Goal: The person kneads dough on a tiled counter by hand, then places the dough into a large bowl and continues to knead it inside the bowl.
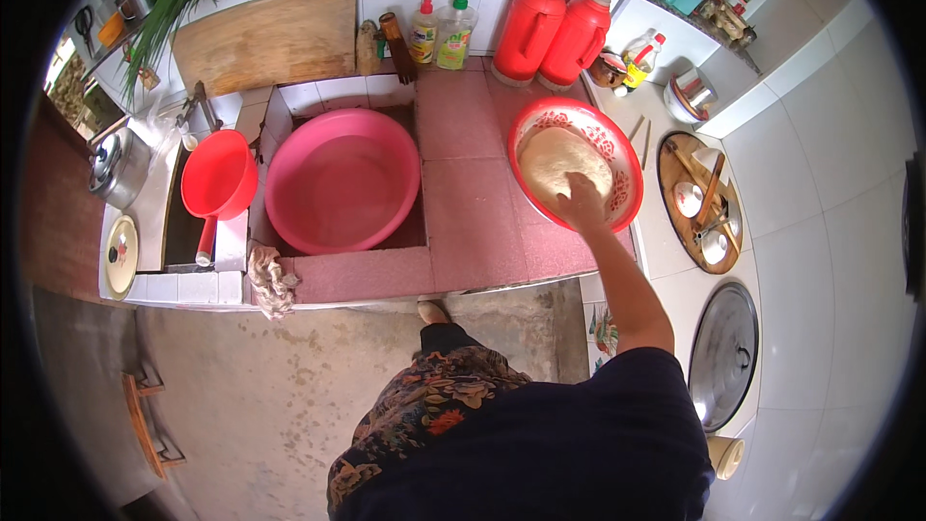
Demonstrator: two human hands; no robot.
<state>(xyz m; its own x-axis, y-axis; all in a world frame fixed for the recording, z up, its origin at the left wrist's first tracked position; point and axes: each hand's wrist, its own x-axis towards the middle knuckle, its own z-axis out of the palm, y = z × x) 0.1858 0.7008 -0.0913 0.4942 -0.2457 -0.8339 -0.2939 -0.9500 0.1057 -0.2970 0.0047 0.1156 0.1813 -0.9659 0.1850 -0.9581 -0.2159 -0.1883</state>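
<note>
My right hand (583,204) reaches into a red-rimmed enamel basin (628,184) with red patterns on its white inner wall. It lies palm down on a large pale mass of dough (561,159), its fingertips touching the near part of the surface. No object is gripped in it. My left hand is out of view. The basin stands on the pink tiled counter (470,210). Just right of it, a pair of chopsticks (645,143) lies on the white tiles.
A pink plastic tub (343,239) sits in the sink, with a red dipper (219,174) to its left. Two red thermos flasks (532,29) stand behind the basin. A round wooden board (673,224) bearing utensils and a metal lid (723,358) lie on the right. A rag (270,278) hangs over the front edge.
</note>
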